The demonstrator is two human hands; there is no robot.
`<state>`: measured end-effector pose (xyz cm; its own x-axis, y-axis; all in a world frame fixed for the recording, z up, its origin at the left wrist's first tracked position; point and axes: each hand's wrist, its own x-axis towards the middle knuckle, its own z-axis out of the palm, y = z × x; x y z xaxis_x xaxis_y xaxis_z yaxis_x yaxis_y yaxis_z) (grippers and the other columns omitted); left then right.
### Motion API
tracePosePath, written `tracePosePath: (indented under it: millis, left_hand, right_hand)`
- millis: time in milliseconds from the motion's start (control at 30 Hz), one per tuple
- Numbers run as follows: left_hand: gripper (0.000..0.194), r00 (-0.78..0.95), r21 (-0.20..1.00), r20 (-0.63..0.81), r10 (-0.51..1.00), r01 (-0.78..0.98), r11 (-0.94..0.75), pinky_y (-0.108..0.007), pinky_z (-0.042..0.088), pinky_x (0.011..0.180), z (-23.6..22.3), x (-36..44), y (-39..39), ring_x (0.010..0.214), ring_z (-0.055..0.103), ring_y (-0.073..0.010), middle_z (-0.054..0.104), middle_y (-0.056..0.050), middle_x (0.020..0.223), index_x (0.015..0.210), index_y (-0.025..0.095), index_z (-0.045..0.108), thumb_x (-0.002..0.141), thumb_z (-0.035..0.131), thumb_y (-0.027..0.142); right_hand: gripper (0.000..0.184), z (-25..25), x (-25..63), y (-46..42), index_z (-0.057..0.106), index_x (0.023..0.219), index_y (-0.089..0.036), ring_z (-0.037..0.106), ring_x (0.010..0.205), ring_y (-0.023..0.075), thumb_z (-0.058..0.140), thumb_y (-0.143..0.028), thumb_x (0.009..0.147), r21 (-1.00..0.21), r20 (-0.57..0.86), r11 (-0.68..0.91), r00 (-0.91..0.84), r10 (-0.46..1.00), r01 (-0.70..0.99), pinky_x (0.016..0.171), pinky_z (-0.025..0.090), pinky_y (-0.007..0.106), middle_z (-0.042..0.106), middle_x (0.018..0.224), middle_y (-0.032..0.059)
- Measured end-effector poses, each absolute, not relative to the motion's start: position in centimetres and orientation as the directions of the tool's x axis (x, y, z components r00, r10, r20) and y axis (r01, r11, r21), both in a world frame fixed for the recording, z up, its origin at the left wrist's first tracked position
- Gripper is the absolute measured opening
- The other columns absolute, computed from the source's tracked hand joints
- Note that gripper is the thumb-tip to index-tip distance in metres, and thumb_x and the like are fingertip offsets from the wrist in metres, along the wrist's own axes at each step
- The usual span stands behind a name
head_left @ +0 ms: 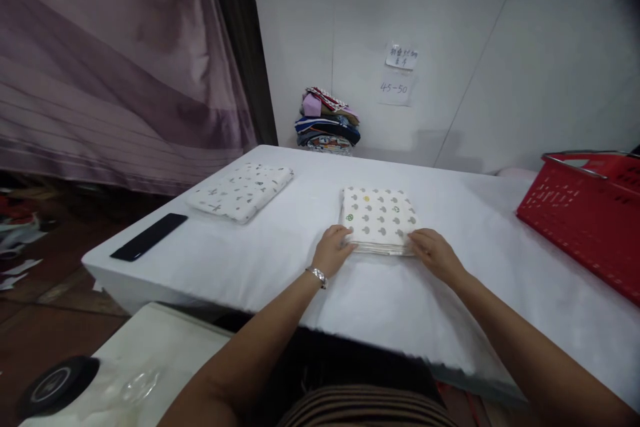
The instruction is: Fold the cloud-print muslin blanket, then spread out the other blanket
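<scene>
A folded white cloth [379, 215] with a grey tree-like print and a few green and yellow spots lies on the white-covered table [300, 260]. Its layered folds face me along the near edge. My left hand [334, 250], a silver bracelet at the wrist, pinches the near left corner between thumb and fingers. At the near right corner, my right hand [436, 253] grips the cloth the same way. Farther left rests a second folded cloth [244, 192], white with small dark and green motifs, out of reach of both hands.
A black flat slab [149, 237] lies at the table's left edge. On the right stands a red plastic basket [590, 213] with a metal handle. Behind the table rises a pile of folded fabrics [327, 123]. Below left is a pale surface [165, 340] with a round black object [57, 383].
</scene>
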<state>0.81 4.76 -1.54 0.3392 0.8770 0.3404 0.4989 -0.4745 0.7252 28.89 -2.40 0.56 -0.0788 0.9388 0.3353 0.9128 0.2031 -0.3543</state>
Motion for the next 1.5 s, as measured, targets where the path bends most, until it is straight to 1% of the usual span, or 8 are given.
tracePosePath:
  millis: [100,233,400,600,833,1000,1267,1500]
  left_hand:
    - [0.026,0.38,0.643,0.334,0.862,0.577,-0.503,-0.03,0.042,0.09,-1.3,1.1,4.6,0.104,0.049,-0.0174,0.054,-0.001,0.109,0.102,0.026,0.064,0.075,0.062,0.028]
    - [0.018,0.368,0.624,0.304,0.879,0.62,-0.475,-0.028,0.043,0.085,-1.4,1.2,4.9,0.099,0.051,-0.0158,0.056,0.0,0.103,0.095,0.027,0.066,0.079,0.058,0.029]
    - [0.023,0.37,0.555,0.323,0.871,0.671,-0.491,-0.027,0.043,0.083,-1.4,0.8,4.8,0.095,0.051,-0.0157,0.058,0.001,0.1,0.097,0.028,0.065,0.079,0.052,0.022]
    - [0.025,0.427,0.391,0.328,0.843,0.751,-0.533,-0.033,0.041,0.085,-0.9,1.1,4.3,0.096,0.048,-0.0193,0.057,-0.003,0.099,0.098,0.026,0.064,0.079,0.049,0.018]
    - [0.033,0.629,0.217,0.39,0.673,0.647,-0.731,-0.036,0.034,0.088,0.4,2.7,4.3,0.105,0.044,-0.0216,0.054,-0.005,0.11,0.111,0.024,0.055,0.08,0.049,0.015]
    - [0.021,0.673,0.214,0.331,0.662,0.63,-0.747,-0.035,0.033,0.085,0.1,3.3,5.0,0.098,0.048,-0.0194,0.058,-0.004,0.096,0.097,0.024,0.061,0.085,0.045,0.017]
    - [0.021,0.607,0.235,0.375,0.701,0.669,-0.705,-0.034,0.036,0.078,-0.9,2.8,4.7,0.091,0.049,-0.0189,0.058,-0.004,0.094,0.097,0.025,0.062,0.087,0.043,0.019]
    - [0.014,0.659,0.189,0.423,0.621,0.606,-0.772,-0.035,0.035,0.08,-0.3,3.5,3.9,0.094,0.047,-0.0192,0.057,-0.003,0.096,0.096,0.022,0.058,0.084,0.052,0.022]
  right_hand:
    - [0.032,0.1,27.7,-1.9,0.063,0.106,-0.024,0.052,0.102,0.0253,0.043,-0.04,0.085,-0.33,0.311,0.259,-0.154,0.938,0.908,0.091,0.039,0.04,0.061,0.109,0.0076]
    - [0.033,-1.0,27.4,-1.2,0.065,0.104,-0.024,0.053,0.101,0.0236,0.042,-0.04,0.087,-0.316,0.342,0.262,-0.149,0.928,0.912,0.091,0.039,0.038,0.061,0.109,0.0068]
    - [0.032,-2.3,27.3,-1.3,0.066,0.102,-0.024,0.054,0.096,0.0218,0.041,-0.038,0.088,-0.332,0.415,0.289,-0.136,0.899,0.898,0.087,0.041,0.038,0.062,0.103,0.0068]
    - [0.031,-3.2,27.3,-1.4,0.065,0.103,-0.024,0.054,0.095,0.0227,0.041,-0.037,0.088,-0.316,0.472,0.316,-0.141,0.87,0.894,0.085,0.042,0.04,0.062,0.103,0.0075]
    - [0.033,-4.1,27.3,-1.5,0.062,0.108,-0.021,0.053,0.098,0.0229,0.039,-0.035,0.089,-0.27,0.514,0.331,-0.156,0.844,0.904,0.088,0.04,0.041,0.06,0.106,0.0097]
    - [0.031,-4.0,27.1,-1.9,0.06,0.11,-0.024,0.047,0.11,0.0238,0.038,-0.033,0.09,-0.251,0.543,0.327,-0.147,0.827,0.911,0.093,0.036,0.044,0.057,0.115,0.0085]
    - [0.028,-3.7,27.0,-1.9,0.062,0.106,-0.021,0.053,0.095,0.0219,0.04,-0.026,0.089,-0.235,0.57,0.385,-0.194,0.799,0.893,0.085,0.042,0.041,0.06,0.103,0.0093]
    - [0.025,-4.4,26.6,-1.8,0.063,0.103,-0.021,0.054,0.095,0.0228,0.045,-0.024,0.087,-0.237,0.662,0.408,-0.16,0.732,0.882,0.084,0.043,0.043,0.062,0.101,0.0092]
